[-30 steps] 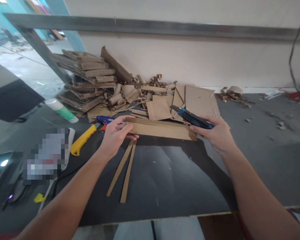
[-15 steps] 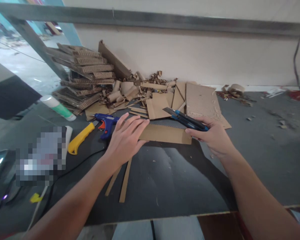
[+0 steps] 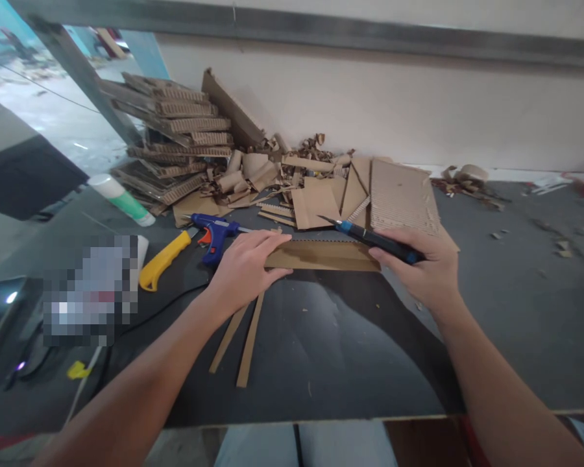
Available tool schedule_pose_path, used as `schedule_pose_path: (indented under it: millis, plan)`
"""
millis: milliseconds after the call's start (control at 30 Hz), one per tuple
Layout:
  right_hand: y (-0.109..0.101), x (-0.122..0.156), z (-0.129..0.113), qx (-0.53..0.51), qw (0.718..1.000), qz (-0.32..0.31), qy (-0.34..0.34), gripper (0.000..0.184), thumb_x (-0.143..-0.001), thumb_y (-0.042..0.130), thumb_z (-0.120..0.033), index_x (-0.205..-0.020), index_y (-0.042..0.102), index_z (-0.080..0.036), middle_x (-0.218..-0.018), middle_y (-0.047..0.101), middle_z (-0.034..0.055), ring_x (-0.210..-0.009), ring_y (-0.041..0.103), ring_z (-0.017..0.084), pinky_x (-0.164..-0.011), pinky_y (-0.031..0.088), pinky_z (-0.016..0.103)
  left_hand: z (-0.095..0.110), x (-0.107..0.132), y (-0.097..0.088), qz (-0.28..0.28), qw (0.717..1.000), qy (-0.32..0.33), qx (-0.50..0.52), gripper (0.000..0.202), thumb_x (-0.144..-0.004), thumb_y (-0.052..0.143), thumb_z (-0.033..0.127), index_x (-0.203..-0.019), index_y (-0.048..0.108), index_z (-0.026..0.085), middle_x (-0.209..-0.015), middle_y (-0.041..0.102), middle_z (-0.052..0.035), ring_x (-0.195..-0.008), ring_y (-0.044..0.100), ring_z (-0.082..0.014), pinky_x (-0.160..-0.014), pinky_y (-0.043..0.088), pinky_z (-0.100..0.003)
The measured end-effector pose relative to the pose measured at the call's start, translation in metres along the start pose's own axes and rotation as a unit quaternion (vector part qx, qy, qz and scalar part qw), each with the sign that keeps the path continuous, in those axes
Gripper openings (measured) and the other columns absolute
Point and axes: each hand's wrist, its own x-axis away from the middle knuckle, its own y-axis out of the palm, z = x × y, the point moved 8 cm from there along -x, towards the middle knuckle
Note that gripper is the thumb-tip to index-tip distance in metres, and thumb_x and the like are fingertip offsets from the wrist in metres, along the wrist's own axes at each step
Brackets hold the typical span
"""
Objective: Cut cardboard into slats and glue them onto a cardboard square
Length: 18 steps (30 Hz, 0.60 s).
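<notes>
Cardboard strip: I see the creased cardboard strip (image 3: 326,256) stretched sideways between both hands over the middle of the table (image 3: 331,363), well back from its near edge; whether it touches the tabletop I cannot tell
Left hand: the left hand (image 3: 246,263) pinches the strip's left part, fingers above and thumb below, the gap mostly filled by the cardboard
Right hand: the right hand (image 3: 425,259) is curled around a utility knife (image 3: 365,233), its thumb at the strip's right end
Reason for the grip: I judge that two held ends steady the strip, and that the blade points leftward toward the table's far edge to spare cardboard and fingers
Table's left side: a blue glue gun (image 3: 215,233) and yellow-handled tool (image 3: 165,261) lie near the left hand, seemingly for easy reach
Narrow strips: two narrow cardboard strips (image 3: 252,339) angle toward the near edge, apparently set aside
</notes>
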Motion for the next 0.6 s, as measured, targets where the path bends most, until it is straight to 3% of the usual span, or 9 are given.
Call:
schedule_pose_path:
  millis: [133,333,600]
  plan:
    - [0.005,0.002,-0.011,0.027,0.994,-0.047,-0.094,0.023,-0.083,0.075,-0.029,-0.105,0.076,-0.031,-0.102,0.072,0.0069,-0.092,0.07,0.023,-0.085,0.058,0.039,0.0,0.0,0.001,-0.027,0.999,0.002,-0.018,0.047,-0.085,0.066,0.025,-0.131,0.06,0.015,-0.125,0.066,-0.0147,-0.117,0.061,-0.0316,-0.1,0.048,-0.049]
    - [0.024,0.01,-0.008,0.034,0.981,-0.15,-0.122,0.025,-0.088,0.069,-0.028,-0.112,0.075,-0.032,-0.103,0.072,0.0069,-0.085,0.07,0.02,-0.075,0.059,0.034,0.004,-0.001,0.002,-0.045,0.998,0.023,-0.049,0.047,-0.083,0.062,0.021,-0.13,0.059,0.016,-0.123,0.065,-0.015,-0.115,0.06,-0.0319,-0.097,0.047,-0.047]
    - [0.034,0.014,-0.015,0.031,0.977,-0.159,-0.14,0.022,-0.088,0.069,-0.026,-0.11,0.075,-0.029,-0.098,0.07,0.0067,-0.084,0.069,0.018,-0.075,0.058,0.031,0.014,0.0,0.005,-0.051,0.992,0.064,-0.1,0.047,-0.078,0.052,0.008,-0.124,0.059,0.013,-0.121,0.064,-0.015,-0.111,0.057,-0.031,-0.096,0.043,-0.044]
